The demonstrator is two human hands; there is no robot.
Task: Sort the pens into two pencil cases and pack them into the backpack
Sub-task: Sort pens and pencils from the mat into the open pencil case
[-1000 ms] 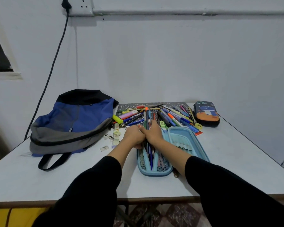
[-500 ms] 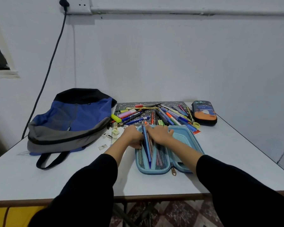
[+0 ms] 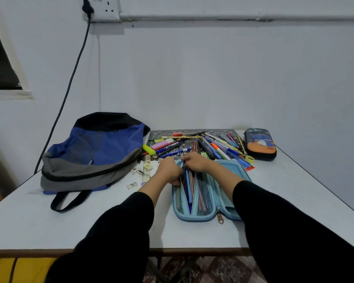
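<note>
Two hands: left hand (image 3: 169,170) curled round the blue pencil case (image 3: 194,217) at its left edge; right hand (image 3: 195,161) pinching pens (image 3: 188,183) inside it.

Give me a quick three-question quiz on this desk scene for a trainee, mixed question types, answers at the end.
1. True or false: the dark pencil case lies closed.
2. Fill in: the backpack lies to the ____ of the loose pens.
3. The left hand and right hand are at: A the backpack, B the open blue pencil case, C the dark pencil case.
Key: 1 true; 2 left; 3 B.
</note>
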